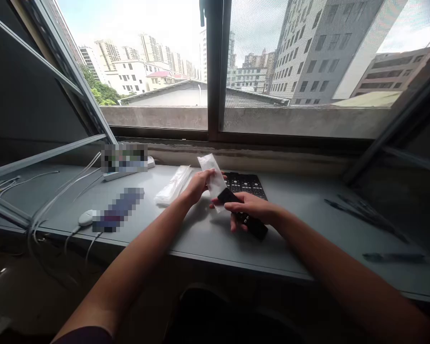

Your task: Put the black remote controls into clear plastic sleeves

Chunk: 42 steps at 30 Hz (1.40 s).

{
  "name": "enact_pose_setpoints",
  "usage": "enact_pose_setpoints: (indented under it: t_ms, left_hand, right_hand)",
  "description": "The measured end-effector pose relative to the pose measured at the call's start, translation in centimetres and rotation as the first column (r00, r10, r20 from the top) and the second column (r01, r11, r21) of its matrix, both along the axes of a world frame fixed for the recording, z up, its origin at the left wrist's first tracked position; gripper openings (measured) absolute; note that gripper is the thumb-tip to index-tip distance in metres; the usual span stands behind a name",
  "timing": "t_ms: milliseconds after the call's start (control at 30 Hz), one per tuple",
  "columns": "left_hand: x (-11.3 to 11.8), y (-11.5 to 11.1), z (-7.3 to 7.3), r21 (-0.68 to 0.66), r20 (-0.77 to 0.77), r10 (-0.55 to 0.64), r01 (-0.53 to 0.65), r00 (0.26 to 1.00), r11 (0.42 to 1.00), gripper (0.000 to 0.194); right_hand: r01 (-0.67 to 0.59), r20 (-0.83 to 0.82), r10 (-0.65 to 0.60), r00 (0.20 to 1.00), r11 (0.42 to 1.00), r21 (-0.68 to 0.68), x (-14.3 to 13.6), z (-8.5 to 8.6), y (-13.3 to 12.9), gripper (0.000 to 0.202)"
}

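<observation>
our left hand [199, 185] pinches a clear plastic sleeve [215, 180]; our right hand [249, 208] grips a black remote [252, 224], its end at the sleeve's mouth, above the tabletop [208, 239].

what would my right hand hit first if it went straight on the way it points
Probably the long translucent plastic sleeve in the left hand, since the right hand points left toward it, though depth is unclear.
</observation>
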<state>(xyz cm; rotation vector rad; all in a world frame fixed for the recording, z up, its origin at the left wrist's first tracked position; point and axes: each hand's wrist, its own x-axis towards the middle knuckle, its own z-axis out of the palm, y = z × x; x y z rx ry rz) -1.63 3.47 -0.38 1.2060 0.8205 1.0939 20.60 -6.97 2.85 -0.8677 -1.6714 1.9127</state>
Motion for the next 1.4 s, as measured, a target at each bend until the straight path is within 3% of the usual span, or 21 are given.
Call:
enact_pose_setpoints:
  t_ms: [167,333,467,600,667,733,833,933,1067,1200,1300,1400]
  left_hand:
    - [-0.9,0.8,0.4,-0.128,0.087,0.12,-0.109,0.989,0.986,0.039]
    - [-1.2,1.0,1.0,-0.22,0.118,0.194,-0.165,0.974,0.962,0.04]
    - [-0.9,0.9,0.9,-0.232,0.133,0.185,-0.151,0.974,0.961,0.042]
    - [-0.1,0.2,0.3,-0.187,0.064,0.07,-0.057,0.995,0.981,0.036]
    - [-0.1,0.0,0.1,-0.142,0.008,0.026,-0.024,1.0,0.99,0.037]
    - [-0.7,0.1,0.3,-0.096,-0.064,0.051,-0.057,0.997,0.994,0.039]
    - [-3.4,1.0,1.5,0.055,-0.232,0.181,-0.173,0.956,0.983,0.042]
    - [-7.4,2.0,3.1,0.202,-0.463,0.329,-0.263,0.823,0.943,0.05]
    - [-11.9,2.8,4.3,0.427,-0.777,0.485,-0.23,0.402,0.875,0.06]
    - [-13.6,3.3,3.5,0.447,-0.886,0.456,-0.114,0.081,0.887,0.074]
    - [-13.4,3.8,2.9,0.378,-0.926,0.377,-0.083,-0.031,0.922,0.087]
    - [-12.6,4.4,2.7,0.272,-0.962,0.27,-0.072,-0.036,0.96,0.106]
  right_hand:
    - [-0.227,0.052,0.229,0.972,0.973,-0.038,0.3,0.5,-0.2,0.061]
    - [-0.331,0.076,0.335,0.939,0.941,-0.066,0.3,0.7,-0.1,0.06]
    - [-0.261,0.073,0.262,0.962,0.965,-0.021,0.4,0.8,-0.1,0.062]
    - [-0.073,0.013,0.073,0.997,0.996,0.048,0.5,0.7,0.0,0.065]
    - [-0.045,0.003,0.045,0.999,0.997,0.062,0.6,0.5,0.2,0.063]
    - [-0.073,0.003,0.073,0.997,0.995,0.062,0.7,0.3,0.3,0.059]
    - [-0.129,0.0,0.129,0.992,0.99,0.053,0.7,0.0,0.4,0.057]
    - [-0.14,0.003,0.14,0.99,0.989,0.038,0.7,-0.2,0.5,0.059]
    - [-0.134,0.013,0.134,0.991,0.991,0.009,0.6,-0.5,0.7,0.06]
    - [-0.13,0.02,0.13,0.991,0.991,0.006,0.6,-0.7,0.8,0.058]
    - [-0.136,0.024,0.136,0.99,0.991,0.001,0.6,-0.9,0.9,0.058]
    - [-0.148,0.018,0.148,0.989,0.989,0.002,0.7,-1.0,0.9,0.059]
